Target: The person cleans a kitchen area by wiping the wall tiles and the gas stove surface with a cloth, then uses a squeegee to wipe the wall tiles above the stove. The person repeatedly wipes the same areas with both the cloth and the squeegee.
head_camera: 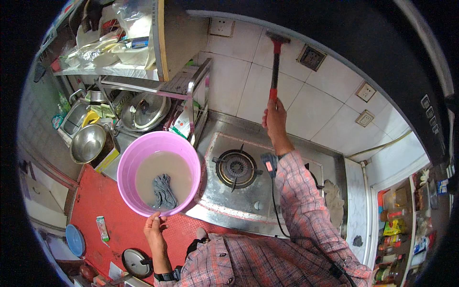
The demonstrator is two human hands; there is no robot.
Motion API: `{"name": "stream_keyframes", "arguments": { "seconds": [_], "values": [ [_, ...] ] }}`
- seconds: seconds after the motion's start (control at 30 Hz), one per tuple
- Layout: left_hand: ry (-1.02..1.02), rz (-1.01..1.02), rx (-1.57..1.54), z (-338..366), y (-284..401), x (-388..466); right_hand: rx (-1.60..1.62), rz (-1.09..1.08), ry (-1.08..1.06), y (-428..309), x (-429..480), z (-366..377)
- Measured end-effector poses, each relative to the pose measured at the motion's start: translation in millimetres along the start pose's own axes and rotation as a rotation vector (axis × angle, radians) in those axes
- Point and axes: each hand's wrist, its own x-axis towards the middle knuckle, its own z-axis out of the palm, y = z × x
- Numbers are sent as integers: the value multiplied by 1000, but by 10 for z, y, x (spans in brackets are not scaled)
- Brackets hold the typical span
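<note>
My right hand is closed around the red lower grip of a long-handled scraper or brush; its dark head lies at the white wall tiles, under the dark range hood. Below and left of that hand is a gas burner on the steel cooktop. My left hand is at the near rim of a pink plastic basin, fingertips by the edge; whether it grips the rim is unclear. Inside the basin, a wrung grey cloth lies partly in murky water.
A steel rack with a lidded pan stands behind the basin, near a steel bowl. Wall sockets dot the tiles. A beige rag lies right of the cooktop. A blue basin is at lower left.
</note>
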Motion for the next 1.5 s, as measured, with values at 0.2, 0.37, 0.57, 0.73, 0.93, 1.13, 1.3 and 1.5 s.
{"name": "stream_keyframes", "arguments": {
  "seconds": [0.2,0.37,0.57,0.73,0.93,1.13,1.3,1.5],
  "values": [
    [-4,-8,4,-223,113,217,-30,154,-20,-94,75,11],
    [-34,20,24,-203,164,332,25,-3,-6,-224,222,73],
    [-17,-30,16,-244,127,404,5,147,62,-66,-50,39],
    [-40,-28,22,-216,154,494,15,-29,-11,-172,125,-31],
    [-102,-97,175,-48,247,512,-141,84,-118,-35,-228,-132],
    [-448,-80,352,256,439,535,-217,383,-336,599,-1701,-290],
    [-722,-52,441,596,352,408,-580,103,-798,557,-2298,-184],
    [-489,-153,43,678,150,348,-392,269,-1124,548,-2409,420]
  ]
}}
